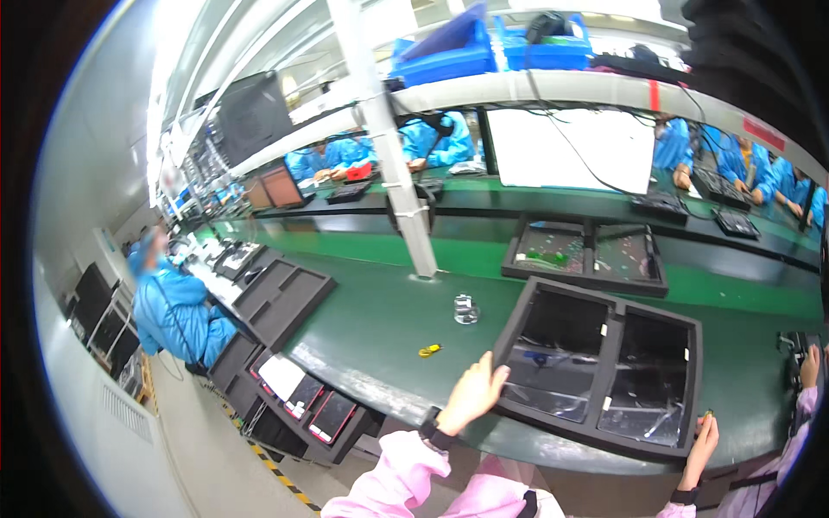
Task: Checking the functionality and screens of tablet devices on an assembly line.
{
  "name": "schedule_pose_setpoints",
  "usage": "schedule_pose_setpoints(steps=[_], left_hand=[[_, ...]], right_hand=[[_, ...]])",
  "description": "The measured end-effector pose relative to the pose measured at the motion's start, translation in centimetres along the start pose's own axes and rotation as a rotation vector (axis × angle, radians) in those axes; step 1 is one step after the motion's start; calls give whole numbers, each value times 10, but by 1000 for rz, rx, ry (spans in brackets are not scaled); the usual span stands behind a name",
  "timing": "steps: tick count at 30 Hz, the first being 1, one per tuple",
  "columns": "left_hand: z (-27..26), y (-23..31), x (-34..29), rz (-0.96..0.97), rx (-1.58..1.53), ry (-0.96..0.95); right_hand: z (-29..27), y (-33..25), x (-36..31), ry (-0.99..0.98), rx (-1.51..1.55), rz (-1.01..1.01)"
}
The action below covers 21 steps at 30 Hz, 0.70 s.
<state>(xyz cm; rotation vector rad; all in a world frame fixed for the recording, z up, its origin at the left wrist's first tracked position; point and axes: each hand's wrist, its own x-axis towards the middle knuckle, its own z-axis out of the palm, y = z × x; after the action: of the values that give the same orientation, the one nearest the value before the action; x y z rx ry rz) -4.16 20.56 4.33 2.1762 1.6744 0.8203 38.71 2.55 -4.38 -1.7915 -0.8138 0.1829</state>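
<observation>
In front of me lies a black foam tray (609, 358) with two large compartments. Each holds a dark flat screen panel (561, 324) under clear film, with small white tabs. My left hand (473, 395) is beside the tray's left edge, fingers stretched and thumb apart; whether it touches the foam is unclear. Close to the tray's lower right corner, my right hand (703, 442) is pinched around something tiny and yellow-green, too small to name. A yellow coiled item (429, 350) and a small clear container (465, 309) rest on the green bench, left of the tray.
Behind stands another black tray (583, 274) with two compartments. A metal post (406, 207) rises from the green bench (363, 319). Lower left, a tray holds red-edged devices (332, 416). A co-worker's hand (810, 367) is at far right; a person in blue (177, 306) sits left.
</observation>
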Motion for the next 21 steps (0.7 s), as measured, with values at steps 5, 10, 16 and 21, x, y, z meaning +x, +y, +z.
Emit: schedule_pose_setpoints(steps=[5,10,16,21], left_hand=[[15,-31,28,-347,-169,-184],[-1,-53,7,-370,-789,-571],[-76,-85,-106,-630,-1208,-288],[-165,-123,-179,-633,-1574,129]], right_hand=[[-5,55,30,21,221,168],[-37,39,29,-162,742,296],[-7,-120,-42,-35,793,248],[91,-235,-62,-371,936,270]])
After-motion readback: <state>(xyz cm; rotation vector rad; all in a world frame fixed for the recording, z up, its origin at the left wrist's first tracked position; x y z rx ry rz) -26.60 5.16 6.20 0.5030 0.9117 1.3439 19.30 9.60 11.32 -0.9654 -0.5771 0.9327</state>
